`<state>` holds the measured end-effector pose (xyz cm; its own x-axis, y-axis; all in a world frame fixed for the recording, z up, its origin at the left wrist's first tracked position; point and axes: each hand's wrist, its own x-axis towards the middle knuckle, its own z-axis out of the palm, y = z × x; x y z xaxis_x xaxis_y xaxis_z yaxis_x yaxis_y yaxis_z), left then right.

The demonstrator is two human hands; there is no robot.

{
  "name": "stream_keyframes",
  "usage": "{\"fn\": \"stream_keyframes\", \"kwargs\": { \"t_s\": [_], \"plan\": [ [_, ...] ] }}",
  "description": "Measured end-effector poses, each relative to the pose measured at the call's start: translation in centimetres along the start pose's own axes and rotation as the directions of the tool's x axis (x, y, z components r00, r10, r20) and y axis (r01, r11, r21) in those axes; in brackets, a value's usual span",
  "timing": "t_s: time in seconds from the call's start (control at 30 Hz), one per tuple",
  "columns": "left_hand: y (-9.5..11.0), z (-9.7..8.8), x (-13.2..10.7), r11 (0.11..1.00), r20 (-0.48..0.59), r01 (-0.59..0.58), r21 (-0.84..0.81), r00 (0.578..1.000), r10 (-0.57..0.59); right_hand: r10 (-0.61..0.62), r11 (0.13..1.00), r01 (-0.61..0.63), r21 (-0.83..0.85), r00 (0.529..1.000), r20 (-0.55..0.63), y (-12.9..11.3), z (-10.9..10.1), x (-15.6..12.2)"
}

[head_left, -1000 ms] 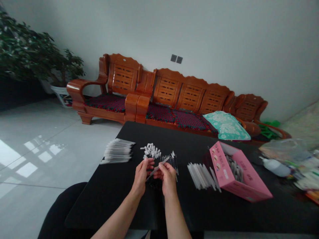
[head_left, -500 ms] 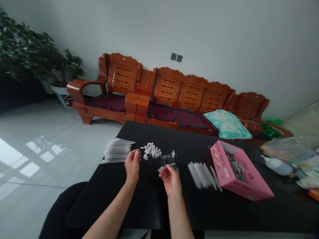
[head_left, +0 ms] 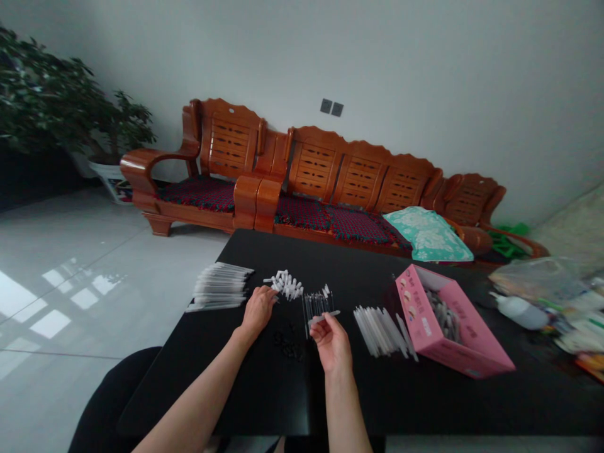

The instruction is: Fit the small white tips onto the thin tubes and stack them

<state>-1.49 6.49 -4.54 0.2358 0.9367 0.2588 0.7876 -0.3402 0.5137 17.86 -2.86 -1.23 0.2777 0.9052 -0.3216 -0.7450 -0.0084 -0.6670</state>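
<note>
My right hand (head_left: pixel 331 343) pinches a translucent white pen barrel (head_left: pixel 325 317), which lies across the fingertips and points right. Below the barrel, on the black table, a row of thin dark-and-clear refills (head_left: pixel 312 303) lies side by side. At the near left edge of a pile of small white plastic pieces (head_left: pixel 287 284), my left hand (head_left: pixel 259 309) has its fingers down and drawn together around one small white piece, mostly hidden by the fingertips. Left of that hand lies a stack of long clear-white sticks (head_left: pixel 221 286). Small black pieces (head_left: pixel 287 345) lie between my forearms.
More white barrels (head_left: pixel 381 332) lie right of my right hand. A pink box (head_left: pixel 476 358) holding grey-white parts stands farther right, near a white bottle (head_left: pixel 521 313) and plastic bags. Behind the black table (head_left: pixel 264 390) runs a wooden sofa (head_left: pixel 268 201).
My left hand has turned palm down and reached to the edge of the white pieces. My right hand has shifted slightly right, still holding the barrel, which now tilts less steeply.
</note>
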Motion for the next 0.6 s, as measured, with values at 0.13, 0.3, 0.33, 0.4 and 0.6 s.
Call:
{"fn": "stream_keyframes", "kwargs": {
  "t_s": [0.13,0.3,0.33,0.4,0.6],
  "plan": [
    [-0.6,-0.2,0.2,0.998,0.004,-0.049,0.034,0.999,0.049,0.002,1.000,-0.002,0.007,1.000,0.008,0.3,0.3,0.0],
    [-0.6,-0.3,0.2,0.995,-0.004,-0.094,0.026,0.996,0.094,0.003,1.000,-0.003,0.001,1.000,0.023,0.4,0.4,-0.2],
    [-0.5,-0.3,0.2,0.994,0.002,-0.101,0.032,0.995,0.101,0.005,1.000,-0.005,0.000,1.000,0.023,0.5,0.4,-0.2],
    [-0.1,-0.3,0.2,0.994,0.022,-0.100,0.054,0.995,0.099,0.008,1.000,-0.008,-0.002,1.000,0.025,0.5,0.4,-0.2],
    [0.7,-0.4,0.5,0.995,0.049,-0.038,0.088,0.998,0.034,0.013,1.000,-0.013,-0.007,0.999,0.032,0.9,0.3,-0.2]
  ]
}}
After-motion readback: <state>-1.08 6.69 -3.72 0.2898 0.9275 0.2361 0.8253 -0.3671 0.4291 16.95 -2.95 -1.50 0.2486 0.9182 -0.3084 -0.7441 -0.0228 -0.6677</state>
